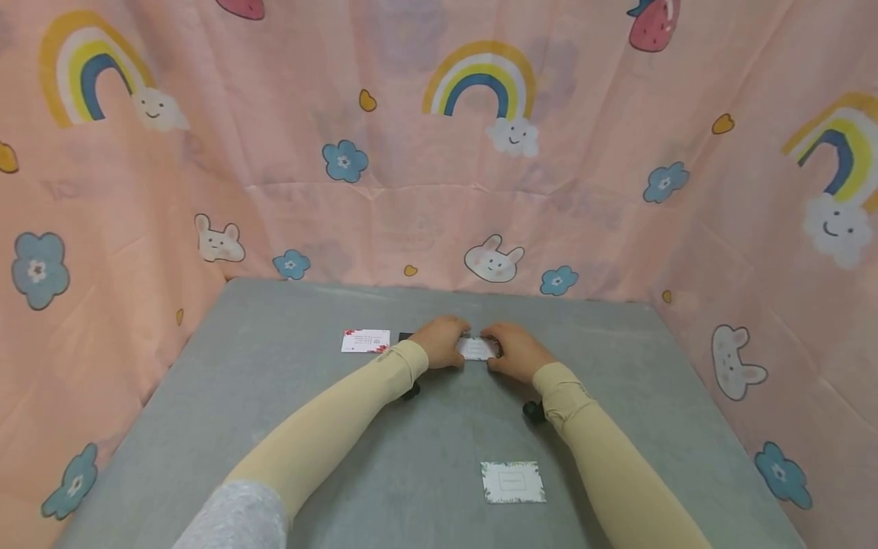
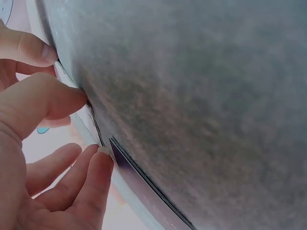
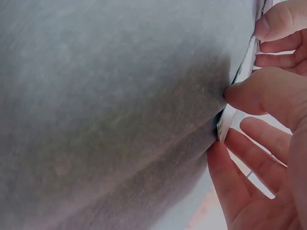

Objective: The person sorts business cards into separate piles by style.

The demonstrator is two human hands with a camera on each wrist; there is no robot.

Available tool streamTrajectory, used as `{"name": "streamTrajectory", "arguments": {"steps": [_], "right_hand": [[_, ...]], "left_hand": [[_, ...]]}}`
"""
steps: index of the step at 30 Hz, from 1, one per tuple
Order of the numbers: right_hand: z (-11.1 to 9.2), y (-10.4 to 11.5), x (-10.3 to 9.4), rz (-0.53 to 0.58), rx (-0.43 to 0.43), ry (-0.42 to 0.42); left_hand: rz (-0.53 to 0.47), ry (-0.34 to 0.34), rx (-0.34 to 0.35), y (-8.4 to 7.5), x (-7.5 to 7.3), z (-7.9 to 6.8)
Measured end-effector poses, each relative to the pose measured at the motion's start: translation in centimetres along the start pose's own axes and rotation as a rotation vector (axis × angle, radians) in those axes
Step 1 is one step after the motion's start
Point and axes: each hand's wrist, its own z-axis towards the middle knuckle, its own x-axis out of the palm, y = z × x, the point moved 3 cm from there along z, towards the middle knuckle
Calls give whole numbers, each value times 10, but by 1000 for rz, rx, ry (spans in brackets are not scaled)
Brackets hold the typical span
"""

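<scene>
Toward the back of the grey table, both hands are at a white card with a leafy border [image 1: 477, 349], one at each short end. My left hand [image 1: 442, 343] has its thumb on the near edge and its fingers curled round the left end. At the other end my right hand [image 1: 516, 351] pinches the card between thumb and fingers. Edge-on in the right wrist view, the white card [image 3: 244, 69] runs between the two thumbs. Just beyond the left fingertips in the left wrist view lies a dark card [image 2: 148, 194], mostly hidden by the left hand in the head view.
To the left of the hands lies a white card with red flower corners [image 1: 366, 341]. Another white card with a leafy border [image 1: 512, 482] lies nearer, between the forearms. A pink patterned curtain [image 1: 411, 221] surrounds the grey table [image 1: 288, 427] at the back and sides.
</scene>
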Motion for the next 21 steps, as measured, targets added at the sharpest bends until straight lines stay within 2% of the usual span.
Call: {"name": "streamTrajectory", "arguments": {"steps": [11, 21], "right_hand": [[0, 3, -1, 1, 10, -6], [-3, 4, 4, -13, 10, -47]], "left_hand": [[18, -7, 3, -3, -2, -4], [81, -38, 31, 3, 10, 2]]}}
